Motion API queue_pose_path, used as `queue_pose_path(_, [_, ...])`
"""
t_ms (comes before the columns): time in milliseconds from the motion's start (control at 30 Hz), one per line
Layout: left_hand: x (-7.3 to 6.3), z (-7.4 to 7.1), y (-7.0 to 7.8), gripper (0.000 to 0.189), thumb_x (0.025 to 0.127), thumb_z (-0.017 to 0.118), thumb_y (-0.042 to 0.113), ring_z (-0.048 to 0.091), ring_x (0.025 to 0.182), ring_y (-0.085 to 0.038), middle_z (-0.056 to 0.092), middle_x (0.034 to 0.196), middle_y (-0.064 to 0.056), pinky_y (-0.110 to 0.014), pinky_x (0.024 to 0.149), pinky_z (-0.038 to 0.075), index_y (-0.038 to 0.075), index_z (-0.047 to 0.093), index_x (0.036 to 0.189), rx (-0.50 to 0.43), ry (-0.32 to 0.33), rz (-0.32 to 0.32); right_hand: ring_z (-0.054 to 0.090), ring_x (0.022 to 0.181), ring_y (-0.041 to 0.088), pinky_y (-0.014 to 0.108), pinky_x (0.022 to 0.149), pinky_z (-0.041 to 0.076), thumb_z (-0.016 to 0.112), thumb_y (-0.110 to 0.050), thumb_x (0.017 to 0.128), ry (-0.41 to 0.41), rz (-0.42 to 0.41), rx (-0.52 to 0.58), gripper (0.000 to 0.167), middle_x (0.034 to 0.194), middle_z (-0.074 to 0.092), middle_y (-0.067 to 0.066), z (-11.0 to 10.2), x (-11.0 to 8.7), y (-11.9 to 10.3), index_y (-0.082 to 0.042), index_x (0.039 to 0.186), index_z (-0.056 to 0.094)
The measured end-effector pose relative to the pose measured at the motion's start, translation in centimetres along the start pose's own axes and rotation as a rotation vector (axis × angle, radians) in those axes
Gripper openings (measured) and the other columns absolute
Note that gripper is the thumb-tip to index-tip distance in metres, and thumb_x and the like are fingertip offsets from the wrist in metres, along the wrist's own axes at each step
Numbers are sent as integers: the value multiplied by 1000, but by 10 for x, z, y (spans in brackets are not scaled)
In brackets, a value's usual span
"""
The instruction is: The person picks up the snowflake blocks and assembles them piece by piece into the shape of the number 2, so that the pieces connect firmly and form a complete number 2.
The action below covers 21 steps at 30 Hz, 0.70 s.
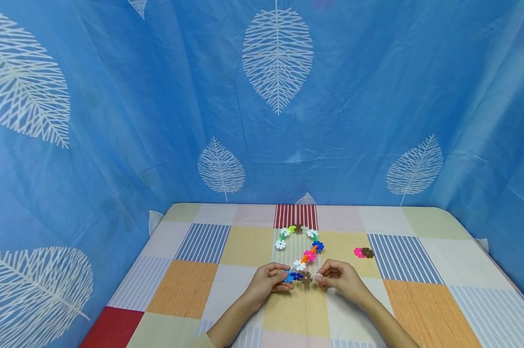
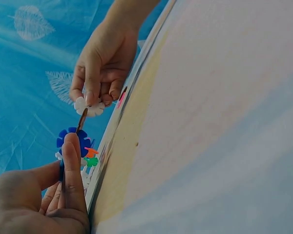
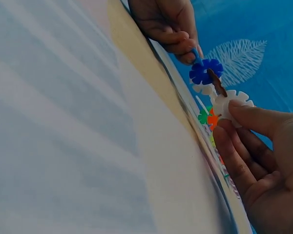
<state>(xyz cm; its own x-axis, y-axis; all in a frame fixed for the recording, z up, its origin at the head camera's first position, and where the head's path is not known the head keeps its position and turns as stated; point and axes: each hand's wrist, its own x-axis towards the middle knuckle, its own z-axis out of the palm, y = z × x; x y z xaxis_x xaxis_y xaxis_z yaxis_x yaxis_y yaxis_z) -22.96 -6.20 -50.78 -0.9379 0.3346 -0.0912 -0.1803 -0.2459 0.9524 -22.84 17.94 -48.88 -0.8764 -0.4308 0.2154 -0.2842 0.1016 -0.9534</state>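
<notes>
A curved chain of flower-shaped interlocking plastic discs lies in the head view, with a white disc (image 1: 280, 244) at its far-left end and a pink disc (image 1: 309, 255) midway. My left hand (image 1: 268, 282) pinches the light blue disc (image 1: 288, 277) at the chain's near-left corner. Beside it come a dark blue disc (image 1: 296, 276) and a brown disc (image 1: 306, 278), set edge-on to each other in the wrist views. Between thumb and fingers, my right hand (image 1: 342, 280) pinches a white disc (image 3: 223, 108), whose edge meets the brown disc's edge.
Right of the chain lie a loose pink disc (image 1: 359, 252) and a brown disc (image 1: 368, 253), overlapping. A patchwork cloth (image 1: 240, 241) covers the table. Blue curtains (image 1: 353, 121) with white leaf prints hang behind it and along both sides.
</notes>
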Motion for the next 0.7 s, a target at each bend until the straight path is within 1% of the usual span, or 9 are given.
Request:
queue_pose_path(133, [-1,0,0,22,89,53,-6,67,66,-20,64,76,-11,-29,68,56,-14,54,109,15,-3,4,61,60,33,38,56,55,66,2,81,29,-60,-34,9,73,61,25,7,-2,-13,6,80,58])
queue_pose_path(233, [-1,0,-1,21,88,53,-8,67,67,-22,64,74,-11,-29,67,56,-14,55,108,32,2,-1,61,58,29,35,54,54,67,2,80,56,-94,-48,11,70,61,23,10,-4,-9,6,77,57])
queue_pose_path(433, [-3,2,0,20,88,54,-8,68,70,-28,63,73,-11,-30,67,56,-12,55,107,76,-4,-22,61,57,25,30,51,53,68,7,77,95,-121,-85,11,70,63,19,15,-6,-3,3,74,58])
queue_pose_path(600, [-4,1,1,21,88,54,-7,67,71,-29,63,75,-13,-31,68,56,-13,54,109,94,-16,-17,59,56,27,28,50,52,67,8,77,89,-140,-93,11,69,62,19,16,-4,-2,3,75,57])
queue_pose_path(700, [-3,2,0,21,88,54,-7,67,70,-28,64,75,-13,-31,68,56,-13,54,108,88,-13,-10,59,57,29,29,51,52,67,8,77,83,-147,-106,10,70,61,20,14,-4,-4,4,76,57])
